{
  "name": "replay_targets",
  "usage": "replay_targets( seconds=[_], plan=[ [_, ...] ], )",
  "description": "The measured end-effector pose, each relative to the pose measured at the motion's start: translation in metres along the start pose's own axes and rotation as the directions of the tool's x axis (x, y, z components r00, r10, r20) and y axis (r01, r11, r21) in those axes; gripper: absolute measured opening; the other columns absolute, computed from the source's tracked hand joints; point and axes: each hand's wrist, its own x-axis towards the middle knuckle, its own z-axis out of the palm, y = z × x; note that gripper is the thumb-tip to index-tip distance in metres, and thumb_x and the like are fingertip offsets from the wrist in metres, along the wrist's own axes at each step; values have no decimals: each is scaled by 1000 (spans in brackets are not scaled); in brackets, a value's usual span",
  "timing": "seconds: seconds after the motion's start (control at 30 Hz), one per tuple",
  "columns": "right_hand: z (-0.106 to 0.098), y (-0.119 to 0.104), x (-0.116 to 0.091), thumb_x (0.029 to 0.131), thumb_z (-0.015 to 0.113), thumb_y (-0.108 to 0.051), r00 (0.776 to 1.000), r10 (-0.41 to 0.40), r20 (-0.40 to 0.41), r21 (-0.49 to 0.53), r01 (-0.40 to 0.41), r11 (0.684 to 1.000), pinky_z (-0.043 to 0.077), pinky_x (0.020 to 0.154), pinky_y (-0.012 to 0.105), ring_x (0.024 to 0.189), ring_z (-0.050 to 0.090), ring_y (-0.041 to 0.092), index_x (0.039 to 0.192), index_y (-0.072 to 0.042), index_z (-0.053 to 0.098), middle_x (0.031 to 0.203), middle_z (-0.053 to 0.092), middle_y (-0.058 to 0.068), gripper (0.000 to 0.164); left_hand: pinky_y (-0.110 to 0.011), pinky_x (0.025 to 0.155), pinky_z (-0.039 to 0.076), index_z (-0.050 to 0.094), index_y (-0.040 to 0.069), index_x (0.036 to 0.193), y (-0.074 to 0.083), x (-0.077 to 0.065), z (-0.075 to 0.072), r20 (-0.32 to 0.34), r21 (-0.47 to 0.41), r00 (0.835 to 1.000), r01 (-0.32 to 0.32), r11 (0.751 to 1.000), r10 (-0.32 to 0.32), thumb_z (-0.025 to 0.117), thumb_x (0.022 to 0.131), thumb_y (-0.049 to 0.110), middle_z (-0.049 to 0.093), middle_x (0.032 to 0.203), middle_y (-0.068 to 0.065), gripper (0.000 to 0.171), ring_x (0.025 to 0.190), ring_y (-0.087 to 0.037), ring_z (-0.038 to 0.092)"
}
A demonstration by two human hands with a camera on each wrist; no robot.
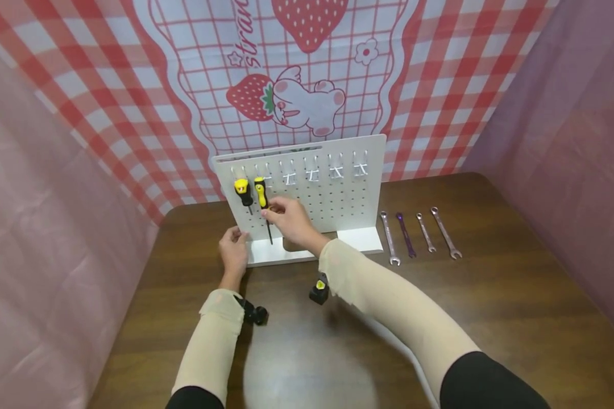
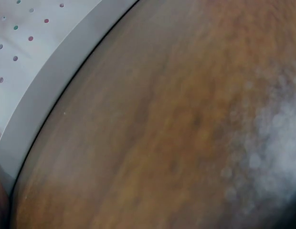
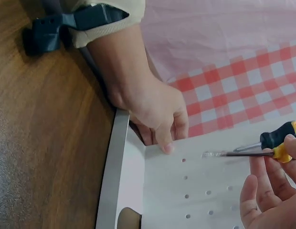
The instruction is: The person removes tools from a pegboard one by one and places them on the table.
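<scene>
A white pegboard stand (image 1: 370, 199) stands upright on the wooden table. My left hand (image 1: 233, 251) grips its lower left edge; in the right wrist view the thumb lies on the front face and the other fingers go behind the board. With the thumb and fingers of my right hand (image 1: 293, 221) I pinch a yellow-and-black screwdriver (image 1: 261, 194) near the bottom of its handle, shaft pointing down, in front of the second hook from the left. Another yellow-and-black screwdriver (image 1: 243, 193) hangs at the leftmost hook. Whether the held one rests in its hook I cannot tell.
Several white hooks (image 1: 312, 173) run along the board's upper part. To the right of the stand, several wrenches (image 1: 423, 233) lie on the table (image 1: 491, 318), one of them purple. Behind the stand hangs a red-and-white checked cloth (image 1: 440, 85).
</scene>
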Motion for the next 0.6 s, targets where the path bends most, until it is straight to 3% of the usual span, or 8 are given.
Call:
replay_targets(
  seconds=[0.37,0.6],
  plan=[
    [4,-13,-13,98,68,-17,997,-55,47,-15,56,998,54,79,32,85,65,16,109,-5,70,93,71,3,16,-40,91,48,66,-8,118,-2,0,-4,-6,39,1000,13,999,-13,65,96,2,66,109,-24,24,105,-31,61],
    [-14,-12,-30,97,70,-15,986,-155,65,-33,157,987,56,80,30,91,66,17,115,-4,70,105,72,6,22,-43,95,48,65,-9,118,2,-1,0,-4,23,1000,-2,1000,2,65,96,1,66,110,-27,24,107,-34,62]
  ],
)
